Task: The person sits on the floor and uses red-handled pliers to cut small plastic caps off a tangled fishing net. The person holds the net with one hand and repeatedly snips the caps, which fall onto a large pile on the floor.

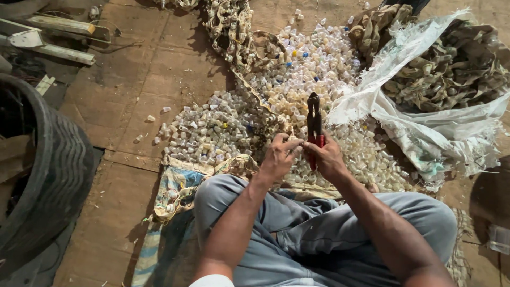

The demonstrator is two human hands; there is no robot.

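Standing upright, jaws away, pliers [314,127] gripped by right hand [325,157]; left hand [277,157] seemingly pinches handles.

Floor [133,95]: flattened brown cardboard sheets, seams and creases showing, dusty. Black rubber tyre [48,175] at left edge, partly out of view. Pale metal bars [58,37] lying top left beside dark clutter. Torn white woven sack [425,122] spread at right. Striped cloth [170,212] on floor, lower centre. Light warm, dim at corners.
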